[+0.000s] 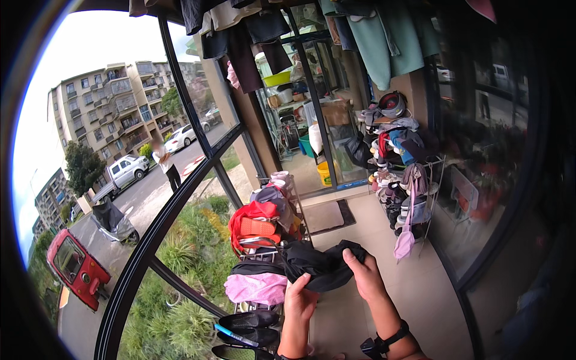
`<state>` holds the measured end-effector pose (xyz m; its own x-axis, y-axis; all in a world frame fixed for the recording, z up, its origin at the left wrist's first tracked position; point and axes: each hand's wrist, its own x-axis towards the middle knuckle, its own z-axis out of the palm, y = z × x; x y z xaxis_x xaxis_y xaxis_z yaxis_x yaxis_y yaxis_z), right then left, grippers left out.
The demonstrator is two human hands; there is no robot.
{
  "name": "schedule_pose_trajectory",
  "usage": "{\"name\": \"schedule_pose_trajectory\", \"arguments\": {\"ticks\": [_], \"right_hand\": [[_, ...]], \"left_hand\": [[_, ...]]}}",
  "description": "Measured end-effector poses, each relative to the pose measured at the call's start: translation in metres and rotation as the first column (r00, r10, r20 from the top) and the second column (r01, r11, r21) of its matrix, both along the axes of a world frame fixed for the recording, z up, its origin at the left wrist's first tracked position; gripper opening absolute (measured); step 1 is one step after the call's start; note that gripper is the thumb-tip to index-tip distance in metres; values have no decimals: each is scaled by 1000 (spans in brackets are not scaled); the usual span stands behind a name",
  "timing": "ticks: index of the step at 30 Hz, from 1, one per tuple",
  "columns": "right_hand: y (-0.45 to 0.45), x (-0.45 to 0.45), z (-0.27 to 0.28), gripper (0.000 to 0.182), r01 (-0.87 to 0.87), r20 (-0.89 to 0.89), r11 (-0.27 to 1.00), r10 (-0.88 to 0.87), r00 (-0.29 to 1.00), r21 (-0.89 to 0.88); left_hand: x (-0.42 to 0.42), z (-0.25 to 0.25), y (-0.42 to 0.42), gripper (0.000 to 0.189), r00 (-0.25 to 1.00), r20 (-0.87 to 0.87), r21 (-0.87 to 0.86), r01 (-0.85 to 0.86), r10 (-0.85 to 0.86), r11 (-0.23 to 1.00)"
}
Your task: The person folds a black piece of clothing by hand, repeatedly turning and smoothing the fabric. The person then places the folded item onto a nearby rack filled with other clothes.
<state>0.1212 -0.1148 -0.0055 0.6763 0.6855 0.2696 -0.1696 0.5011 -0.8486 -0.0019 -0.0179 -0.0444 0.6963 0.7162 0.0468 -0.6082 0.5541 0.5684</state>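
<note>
A bunched piece of black fabric (321, 265) is stretched between my two hands, above the tiled floor. My left hand (300, 294) grips its lower near edge with the thumb on top. On the far right end of the cloth, my right hand (363, 272) pinches it, thumb uppermost. Close by on the left, a pink cloth (255, 289) and a folded black garment (257, 268) lie on a metal shoe rack (265, 256). What the cloth is exactly cannot be made out.
Black shoes (249, 319) and a blue pen-like object (236, 335) occupy the rack's near end; orange slippers (257, 227) sit farther back. At right stands another loaded shoe rack (432, 189) with a helmet (392, 105) on top. Laundry (373, 49) hangs overhead. Outside the windows, a person (166, 164) stands.
</note>
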Motion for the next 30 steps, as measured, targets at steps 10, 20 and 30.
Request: {"name": "schedule_pose_trajectory", "arguments": {"ticks": [10,20,30], "right_hand": [[-5,10,-1,26,-47,-191,996,59,980,70],[3,2,-4,26,-199,123,971,215,969,-129],[20,-35,-12,34,-224,519,950,306,798,-217]], "left_hand": [[6,8,-3,38,997,43,-228,74,-66,971],[9,16,-6,54,985,140,-116,114,-98,987],[10,1,-3,55,995,-96,159,33,-18,987]]}}
